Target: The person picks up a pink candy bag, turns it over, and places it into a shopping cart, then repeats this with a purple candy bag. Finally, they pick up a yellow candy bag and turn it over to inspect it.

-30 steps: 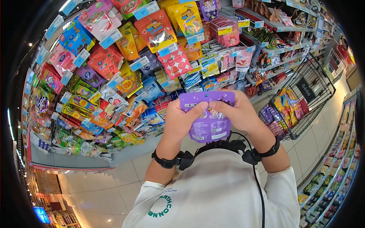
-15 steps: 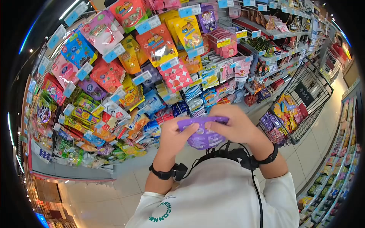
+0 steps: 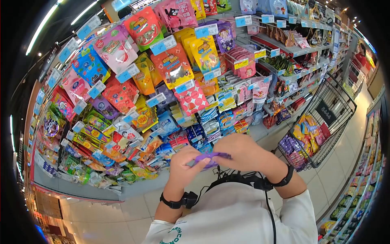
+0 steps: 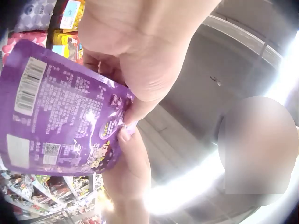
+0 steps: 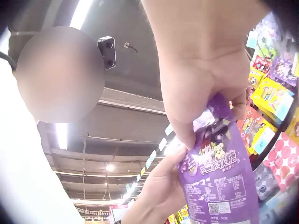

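Both hands hold a purple candy pouch [image 4: 56, 112] by its top edge, in front of the chest. From the head view only a narrow strip of the pouch [image 3: 209, 159] shows between the hands. My left hand [image 3: 183, 166] grips one top corner, my right hand [image 3: 242, 152] the other, with the two thumbs close together near the middle. Small print, a barcode and a square code cover the pouch side seen in the left wrist view. In the right wrist view, the right hand [image 5: 201, 84] pinches the top, and the pouch [image 5: 219, 172] hangs below it.
A candy rack [image 3: 166, 73] with hanging pouches and price tags fills the front and left. To the right stands a black wire cart [image 3: 325, 122] holding purple and yellow packets [image 3: 308, 132]. Another stocked shelf [image 3: 357, 191] lines the right side of the tiled aisle.
The pouch has tipped from showing its printed back to nearly edge-on in the head view. Both hands appear lower in that view, still gripping its top, and the rack has shifted down slightly.
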`<control>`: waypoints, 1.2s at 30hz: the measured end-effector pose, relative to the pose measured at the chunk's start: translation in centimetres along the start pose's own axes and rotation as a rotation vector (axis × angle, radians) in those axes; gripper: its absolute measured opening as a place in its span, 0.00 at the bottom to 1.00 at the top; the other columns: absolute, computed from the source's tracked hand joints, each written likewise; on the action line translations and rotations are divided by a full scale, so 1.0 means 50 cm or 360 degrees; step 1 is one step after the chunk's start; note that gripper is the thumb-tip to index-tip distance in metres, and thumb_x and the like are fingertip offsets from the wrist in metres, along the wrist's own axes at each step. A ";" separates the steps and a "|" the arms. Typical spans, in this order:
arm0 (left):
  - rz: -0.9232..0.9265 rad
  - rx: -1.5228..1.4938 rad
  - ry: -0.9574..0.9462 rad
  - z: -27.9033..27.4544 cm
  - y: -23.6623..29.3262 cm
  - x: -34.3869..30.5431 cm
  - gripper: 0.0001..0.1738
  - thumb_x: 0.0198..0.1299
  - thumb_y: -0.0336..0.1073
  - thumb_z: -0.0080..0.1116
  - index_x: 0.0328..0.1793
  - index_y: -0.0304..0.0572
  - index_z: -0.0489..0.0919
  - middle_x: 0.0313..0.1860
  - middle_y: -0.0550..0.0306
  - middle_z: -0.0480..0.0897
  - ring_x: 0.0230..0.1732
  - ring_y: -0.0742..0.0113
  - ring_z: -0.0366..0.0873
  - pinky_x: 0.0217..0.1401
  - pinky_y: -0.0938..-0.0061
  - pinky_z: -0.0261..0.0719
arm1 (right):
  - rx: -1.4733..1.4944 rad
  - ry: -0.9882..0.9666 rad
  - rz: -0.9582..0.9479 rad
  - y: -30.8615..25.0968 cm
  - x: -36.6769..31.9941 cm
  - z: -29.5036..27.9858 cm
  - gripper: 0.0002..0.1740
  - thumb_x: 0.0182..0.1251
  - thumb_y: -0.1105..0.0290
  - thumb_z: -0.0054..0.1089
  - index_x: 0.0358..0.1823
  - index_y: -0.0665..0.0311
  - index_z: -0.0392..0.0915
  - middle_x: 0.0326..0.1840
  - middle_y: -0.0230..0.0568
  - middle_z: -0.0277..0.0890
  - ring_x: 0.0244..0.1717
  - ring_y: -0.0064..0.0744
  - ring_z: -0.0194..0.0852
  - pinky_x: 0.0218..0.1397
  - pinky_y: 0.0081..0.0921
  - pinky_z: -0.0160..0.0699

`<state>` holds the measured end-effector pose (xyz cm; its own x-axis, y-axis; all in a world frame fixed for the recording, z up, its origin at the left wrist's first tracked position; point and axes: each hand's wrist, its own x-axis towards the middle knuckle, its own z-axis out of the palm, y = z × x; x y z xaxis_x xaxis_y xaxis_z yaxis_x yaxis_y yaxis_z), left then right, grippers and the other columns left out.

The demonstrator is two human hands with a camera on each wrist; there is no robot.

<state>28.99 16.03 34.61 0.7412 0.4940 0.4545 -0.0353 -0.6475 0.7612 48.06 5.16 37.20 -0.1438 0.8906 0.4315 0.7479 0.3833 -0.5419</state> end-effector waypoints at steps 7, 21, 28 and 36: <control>-0.0191 -0.0060 -0.0009 0.044 0.002 0.013 0.06 0.52 0.31 0.66 0.33 0.36 0.84 0.27 0.54 0.82 0.29 0.64 0.76 0.35 0.73 0.71 | 0.0000 -0.0050 -0.0143 0.037 -0.012 -0.015 0.08 0.56 0.66 0.61 0.33 0.61 0.74 0.26 0.41 0.72 0.29 0.47 0.74 0.33 0.39 0.71; 0.0127 0.0286 0.0305 0.152 0.033 0.164 0.08 0.54 0.33 0.62 0.29 0.35 0.82 0.25 0.53 0.81 0.30 0.58 0.77 0.35 0.70 0.73 | -0.0024 -0.0004 -0.0292 0.242 -0.069 -0.189 0.14 0.61 0.58 0.59 0.29 0.59 0.69 0.23 0.38 0.68 0.27 0.42 0.73 0.26 0.37 0.70; 0.0111 0.0385 0.0393 0.251 0.051 0.246 0.11 0.59 0.36 0.58 0.34 0.34 0.81 0.32 0.51 0.82 0.34 0.58 0.77 0.41 0.69 0.72 | 0.0121 -0.0021 -0.0453 0.361 -0.075 -0.293 0.15 0.60 0.57 0.61 0.29 0.59 0.69 0.23 0.37 0.69 0.26 0.41 0.72 0.26 0.36 0.70; -0.0080 -0.1170 0.0919 0.316 0.077 0.372 0.18 0.69 0.47 0.40 0.28 0.46 0.62 0.26 0.58 0.64 0.35 0.61 0.67 0.44 0.69 0.66 | 0.1493 -0.0533 -0.0368 0.503 -0.003 -0.252 0.25 0.65 0.53 0.57 0.53 0.65 0.70 0.38 0.35 0.76 0.31 0.28 0.75 0.34 0.28 0.75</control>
<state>53.23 13.53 38.68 0.3126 0.8508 0.4225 -0.5733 -0.1857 0.7980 75.05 11.60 32.61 -0.5016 0.7381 0.4512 -0.1093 0.4633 -0.8794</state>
